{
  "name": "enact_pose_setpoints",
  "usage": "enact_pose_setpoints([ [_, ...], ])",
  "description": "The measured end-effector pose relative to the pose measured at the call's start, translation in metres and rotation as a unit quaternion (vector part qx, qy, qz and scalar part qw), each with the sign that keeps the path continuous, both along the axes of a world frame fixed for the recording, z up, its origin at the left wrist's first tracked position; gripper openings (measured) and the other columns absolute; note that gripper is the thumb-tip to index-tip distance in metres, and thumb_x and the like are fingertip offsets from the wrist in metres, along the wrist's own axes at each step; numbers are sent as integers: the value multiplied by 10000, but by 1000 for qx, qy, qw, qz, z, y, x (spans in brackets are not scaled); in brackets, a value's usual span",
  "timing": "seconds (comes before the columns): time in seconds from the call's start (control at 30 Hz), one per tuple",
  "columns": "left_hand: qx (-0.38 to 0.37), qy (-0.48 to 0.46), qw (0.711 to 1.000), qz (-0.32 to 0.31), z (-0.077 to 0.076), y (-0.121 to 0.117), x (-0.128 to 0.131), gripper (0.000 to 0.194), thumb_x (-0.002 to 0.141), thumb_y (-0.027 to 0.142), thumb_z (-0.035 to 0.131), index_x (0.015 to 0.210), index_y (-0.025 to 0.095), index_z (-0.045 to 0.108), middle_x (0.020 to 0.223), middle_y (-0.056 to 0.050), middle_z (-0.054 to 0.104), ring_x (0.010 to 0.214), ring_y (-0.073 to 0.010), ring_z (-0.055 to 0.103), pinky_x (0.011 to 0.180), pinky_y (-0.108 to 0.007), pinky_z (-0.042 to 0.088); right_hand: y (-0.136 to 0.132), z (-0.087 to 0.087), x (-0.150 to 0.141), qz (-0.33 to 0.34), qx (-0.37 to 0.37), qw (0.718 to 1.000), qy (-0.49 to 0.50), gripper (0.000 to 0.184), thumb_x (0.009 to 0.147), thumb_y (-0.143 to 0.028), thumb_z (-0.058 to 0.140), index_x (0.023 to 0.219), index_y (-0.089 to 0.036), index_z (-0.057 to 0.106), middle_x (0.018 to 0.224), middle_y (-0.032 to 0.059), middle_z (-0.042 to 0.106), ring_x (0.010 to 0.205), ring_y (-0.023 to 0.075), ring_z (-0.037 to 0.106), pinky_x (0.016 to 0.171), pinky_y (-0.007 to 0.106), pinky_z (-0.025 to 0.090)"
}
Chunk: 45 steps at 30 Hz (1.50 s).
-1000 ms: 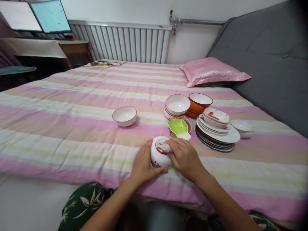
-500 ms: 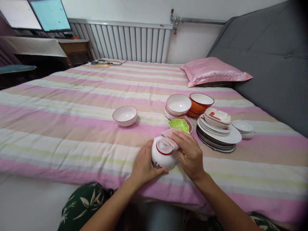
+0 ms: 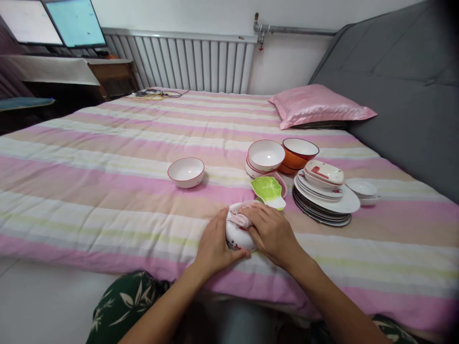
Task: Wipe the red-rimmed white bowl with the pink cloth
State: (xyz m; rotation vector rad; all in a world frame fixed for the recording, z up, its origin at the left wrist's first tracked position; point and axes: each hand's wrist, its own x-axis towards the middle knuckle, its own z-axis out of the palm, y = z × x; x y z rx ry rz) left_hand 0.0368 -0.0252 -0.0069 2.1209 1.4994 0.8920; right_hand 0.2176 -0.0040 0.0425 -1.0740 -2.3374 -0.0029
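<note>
A white bowl (image 3: 237, 240) with small red and black marks is tilted with its underside toward me, near the front of the bed. My left hand (image 3: 215, 241) grips its left side, thumb along the lower rim. In my right hand (image 3: 270, 232) is a bunched pale pink cloth (image 3: 238, 217), pressed onto the bowl's base and covering most of the foot ring. Just behind the right hand lies a green leaf-shaped dish (image 3: 267, 189), with a pink dish (image 3: 280, 183) partly under it.
A red-rimmed white bowl (image 3: 186, 173) sits apart on the striped bed (image 3: 118, 200). Further right are stacked white bowls (image 3: 266, 156), orange bowls (image 3: 296, 158), a stack of plates (image 3: 349, 201) topped by rectangular dishes (image 3: 324, 173), and small white dishes (image 3: 362, 188). A pink pillow (image 3: 319, 105) lies behind.
My right hand has slid the cloth left and over the bowl's base, covering the red foot ring. More of the green dish now shows. The left hand and the bowl stay in place.
</note>
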Motion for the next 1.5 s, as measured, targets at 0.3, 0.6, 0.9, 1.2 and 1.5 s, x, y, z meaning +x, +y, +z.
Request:
enact_pose_setpoints([
  [0.3, 18, 0, 1000, -3, -3, 0, -1, 1103, 518, 516, 787, 1400, 190, 212, 1381, -184, 415, 1256, -373, 424, 1013, -554, 370, -11, 10, -2, -53, -27, 998, 23, 157, 816, -216, 529, 925, -164, 629, 818, 83, 631, 801, 234, 550, 704, 352, 440],
  [0.6, 16, -6, 1000, -20, -2, 0, -1, 1037, 552, 488, 767, 1387, 171, 241, 1385, -182, 413, 1284, -343, 395, 1042, -515, 354, -12, 0, -5, 24, -49, 987, 148, 204, 813, -188, 548, 1006, -205, 613, 943, 65, 669, 921, 224, 594, 812, 365, 467],
  [0.9, 20, -12, 1000, -15, -1, 1, 0, 848, 594, 393, 735, 1324, 165, 368, 1359, -158, 455, 1262, -336, 425, 1045, -502, 365, -12, -13, -16, 35, 8, 997, 65, 451, 742, -77, 489, 1164, -211, 573, 1161, 55, 652, 1113, 224, 565, 982, 433, 389],
  [1.2, 34, -10, 999, -20, 4, 1, 2, 837, 648, 386, 688, 1357, 175, 296, 1329, -154, 482, 1249, -318, 447, 1038, -477, 382, -13, -18, -20, -39, -11, 998, 48, 428, 810, -180, 513, 1236, -192, 550, 1269, 47, 586, 1226, 293, 462, 1029, 484, 353],
  [1.5, 45, 6, 999, -24, 1, 1, 2, 832, 660, 400, 680, 1347, 147, 284, 1336, -178, 460, 1259, -314, 433, 1042, -471, 374, -20, -12, -23, -114, 6, 993, 30, 392, 844, -343, 536, 1188, -162, 585, 1193, 83, 632, 1182, 326, 496, 953, 475, 415],
])
